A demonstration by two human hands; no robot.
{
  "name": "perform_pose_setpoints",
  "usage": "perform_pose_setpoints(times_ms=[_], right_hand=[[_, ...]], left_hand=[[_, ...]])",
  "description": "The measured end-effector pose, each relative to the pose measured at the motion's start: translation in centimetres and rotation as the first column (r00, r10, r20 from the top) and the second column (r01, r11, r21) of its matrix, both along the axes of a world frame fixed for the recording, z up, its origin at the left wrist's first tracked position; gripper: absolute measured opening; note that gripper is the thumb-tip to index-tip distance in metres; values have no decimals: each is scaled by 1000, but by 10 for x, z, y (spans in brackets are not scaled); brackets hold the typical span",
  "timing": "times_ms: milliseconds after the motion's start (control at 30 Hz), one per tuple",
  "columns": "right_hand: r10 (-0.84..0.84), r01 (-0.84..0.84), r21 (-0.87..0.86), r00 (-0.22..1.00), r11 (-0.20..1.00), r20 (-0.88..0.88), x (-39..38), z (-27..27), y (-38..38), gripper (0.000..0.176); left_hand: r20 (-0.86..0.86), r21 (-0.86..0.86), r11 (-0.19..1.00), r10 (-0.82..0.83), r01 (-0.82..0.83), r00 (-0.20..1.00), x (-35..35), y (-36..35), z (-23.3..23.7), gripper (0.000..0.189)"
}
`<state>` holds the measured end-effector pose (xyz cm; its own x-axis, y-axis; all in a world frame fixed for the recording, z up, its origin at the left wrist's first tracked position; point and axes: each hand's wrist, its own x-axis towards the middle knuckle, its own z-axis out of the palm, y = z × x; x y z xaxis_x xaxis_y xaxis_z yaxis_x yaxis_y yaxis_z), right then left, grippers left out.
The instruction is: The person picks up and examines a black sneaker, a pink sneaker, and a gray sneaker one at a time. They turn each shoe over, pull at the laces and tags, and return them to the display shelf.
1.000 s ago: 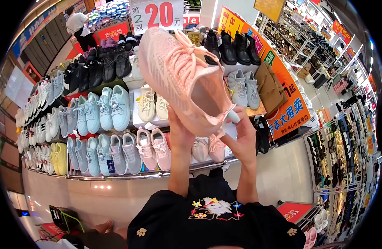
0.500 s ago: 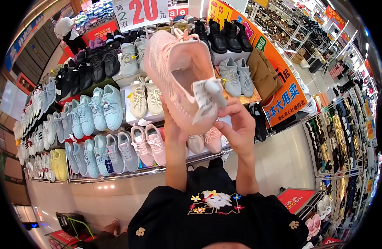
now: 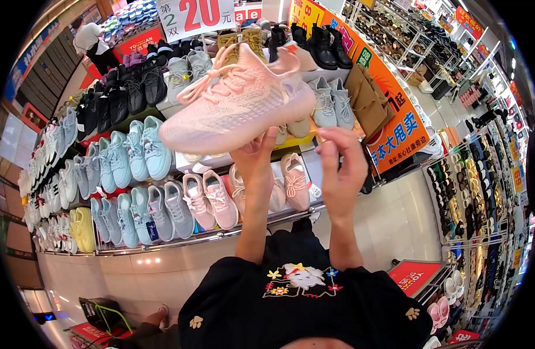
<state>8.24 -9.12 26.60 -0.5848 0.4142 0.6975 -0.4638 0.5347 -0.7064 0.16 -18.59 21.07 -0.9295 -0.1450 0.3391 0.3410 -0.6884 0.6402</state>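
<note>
A pink knit sneaker (image 3: pixel 238 104) is held up sideways over the display, its toe to the left and its heel to the right. My left hand (image 3: pixel 256 157) supports it from underneath, with part of the fingers hidden by the sole. Just right of and below the heel, my right hand (image 3: pixel 342 163) is raised with its fingers apart, touching nothing. Beneath the sneaker lie rows of shoes, among them pink sneakers (image 3: pixel 219 199), light blue sneakers (image 3: pixel 156 148) and grey sneakers (image 3: pixel 178 209).
Black boots (image 3: pixel 322 49) and a brown paper bag (image 3: pixel 369 104) stand behind, beside an orange sign (image 3: pixel 389 116). A metal rail (image 3: pixel 215 234) edges the display. At the right is a shoe rack (image 3: pixel 471 198). A person (image 3: pixel 93 46) stands at the far left.
The pink sneaker has turned from showing its opening and tag to showing its side, toe leftward. My right hand has let go of the tag area and moved slightly away.
</note>
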Motion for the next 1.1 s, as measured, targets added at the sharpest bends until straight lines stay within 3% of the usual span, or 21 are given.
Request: perform_pose_setpoints(times_ms=[100, 200, 567, 1100], right_hand=[[254, -245, 300, 967, 922, 10, 2, 6, -21, 14], [358, -315, 445, 934, 839, -14, 2, 6, -45, 18], [360, -270, 489, 928, 830, -98, -4, 10, -54, 22], [372, -285, 448, 921, 847, -117, -9, 9, -42, 16]], left_hand=[[-7, -314, 947, 66, -65, 998, 0, -4, -9, 48], [-27, -440, 896, 52, -58, 998, 10, -8, -15, 47], [-32, -487, 873, -8, -9, 999, -15, -8, -7, 43], [-9, -549, 833, -93, 73, 996, 10, -12, -13, 37]])
